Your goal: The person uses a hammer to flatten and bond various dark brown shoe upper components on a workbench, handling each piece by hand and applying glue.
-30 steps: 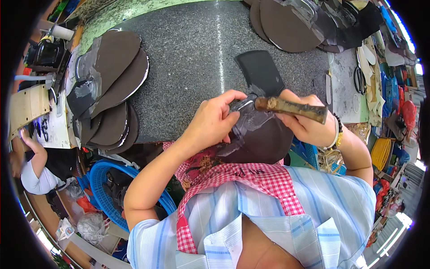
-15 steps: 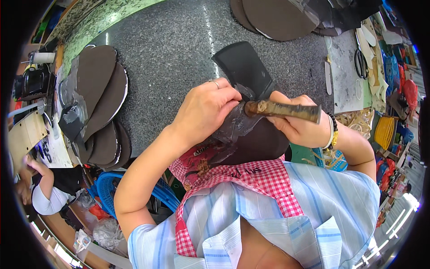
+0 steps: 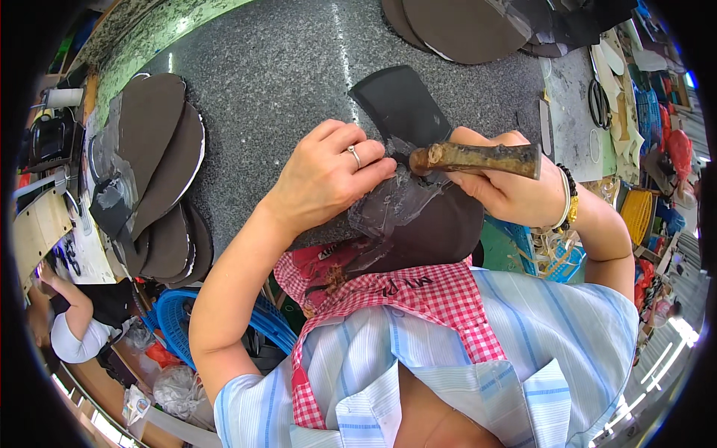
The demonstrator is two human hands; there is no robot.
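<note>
- Head view: my left hand (image 3: 328,175) lies flat and spread on the dark oval leather piece (image 3: 418,224), fingers pressing it down at the edge of the grey stone table (image 3: 261,67); it clasps nothing, it only pins.
- My right hand (image 3: 508,190) is clenched round the worn wooden handle (image 3: 478,158) of a broad-bladed knife (image 3: 396,104), whose flat dark blade lies on the stone just beyond my fingertips.
- The leather piece sits half on the table edge and half over my lap, close above my red checked apron (image 3: 403,299). A crumpled grey patch on it (image 3: 396,201) lies right under the handle's end, between my two hands.
- To work this well, I judge that the pinning hand should stay flat and close to the worked spot, so the leather cannot creep, with my ringed finger (image 3: 357,155) kept clear of the tool.
- The handle wants a firm, steady hold with the wrist low; a slip toward my left fingers looks like the main danger.
- To my left a stack of dark oval pieces (image 3: 149,172) fans out on the table; more lie at the far edge (image 3: 463,26).
- Scissors (image 3: 597,104) rest far right, and another person (image 3: 75,321) sits low left, well apart.
</note>
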